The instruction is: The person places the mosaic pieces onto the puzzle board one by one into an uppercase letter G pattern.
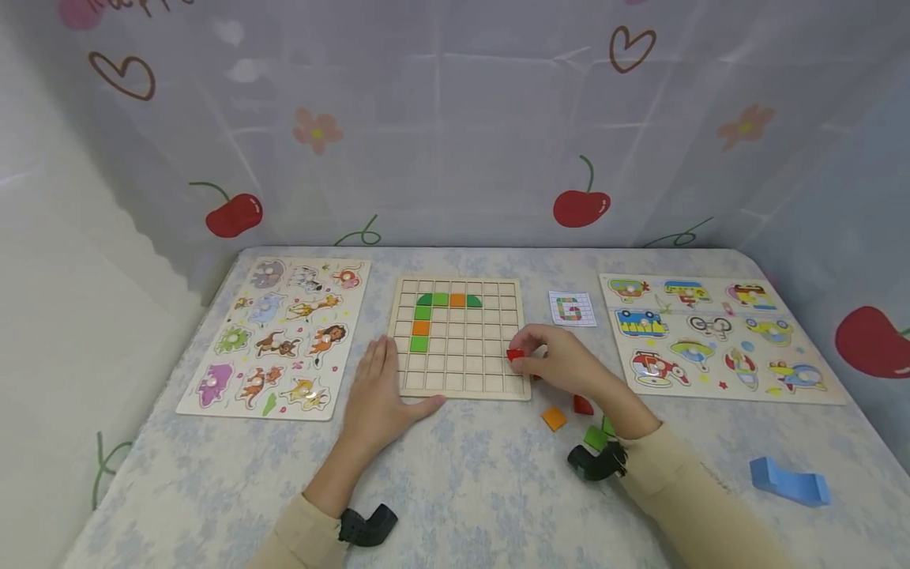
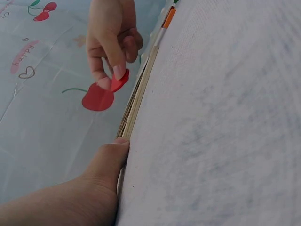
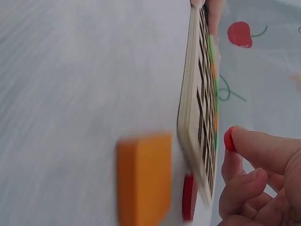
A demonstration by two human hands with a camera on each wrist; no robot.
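Right hand: pinching a red piece between thumb and fingertip, other fingers curled. The piece hangs over the right part of the grid board; the left wrist view shows it raised clear of the wood. Left hand: relaxed, fingers along the board's left edge, thumb at the near edge, apparently steadying it.

On the board, green and orange pieces form a top row and a column down from its left end. Beyond the board's right edge lies a card with a G-like coloured figure; its details are too small for me to match.

Step in hand, my judgement: placing the red piece. Next move calls for choosing its square, turning it to fit, lowering it flat without nudging neighbours. Loose on the surface: an orange piece.
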